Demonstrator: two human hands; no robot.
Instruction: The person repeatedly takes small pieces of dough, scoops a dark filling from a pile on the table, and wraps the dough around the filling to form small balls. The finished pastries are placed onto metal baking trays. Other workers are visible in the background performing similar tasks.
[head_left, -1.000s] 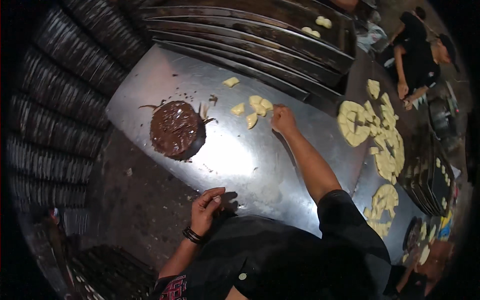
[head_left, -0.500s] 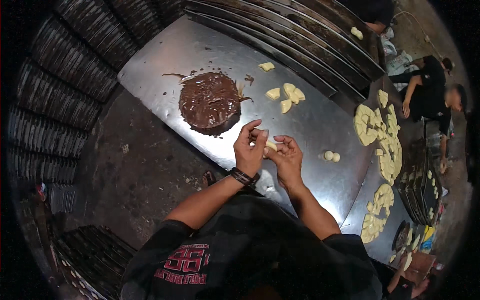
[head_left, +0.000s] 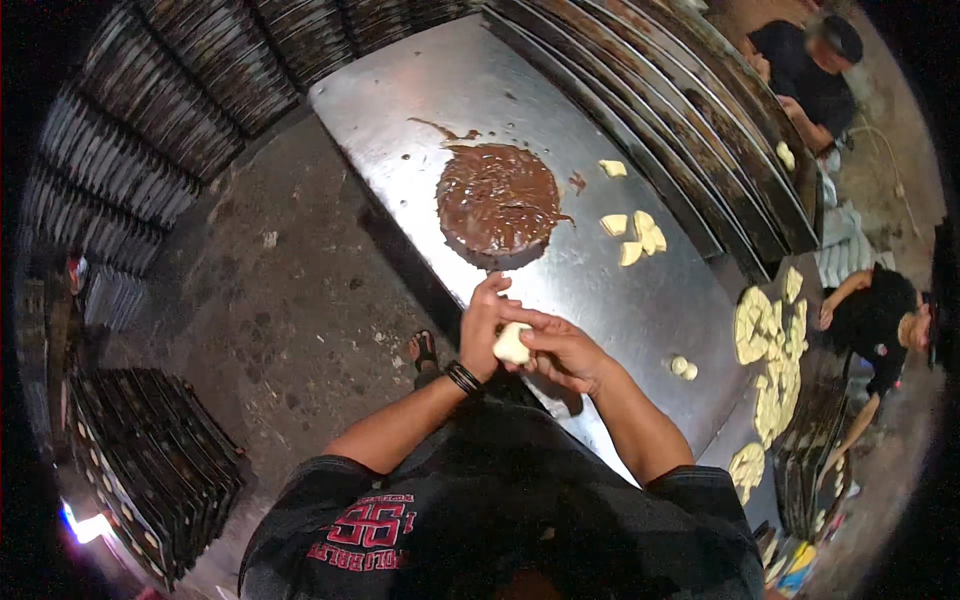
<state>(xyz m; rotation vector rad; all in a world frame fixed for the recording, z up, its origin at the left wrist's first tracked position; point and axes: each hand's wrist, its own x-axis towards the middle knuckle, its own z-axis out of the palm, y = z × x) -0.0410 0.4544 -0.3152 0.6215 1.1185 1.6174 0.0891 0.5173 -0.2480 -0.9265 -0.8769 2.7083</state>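
A pale piece of dough [head_left: 513,343] is held between my two hands, over the near edge of the metal table. My left hand [head_left: 483,325] cups it from the left, with fingers pointing up. From the right, my right hand [head_left: 562,350] grips it, its fingers reaching across to the left hand. Beyond my hands lies a round, glossy mound of chocolate-brown filling [head_left: 498,200]. Several loose dough pieces [head_left: 648,232] sit to the right of the filling. Two small dough balls [head_left: 684,368] rest touching on the table, right of my right hand.
More cut dough [head_left: 772,350] is spread along the table's right end. Stacked dark trays [head_left: 640,110] line the far side; another tray stack [head_left: 150,470] stands low on the left. Two people, a capped person [head_left: 810,75] and a dark-shirted person [head_left: 875,325], are at the right.
My view has shifted, so the table appears farther right. The dough in my hands now shows as a rounder lump, and my hands have come closer together around it.
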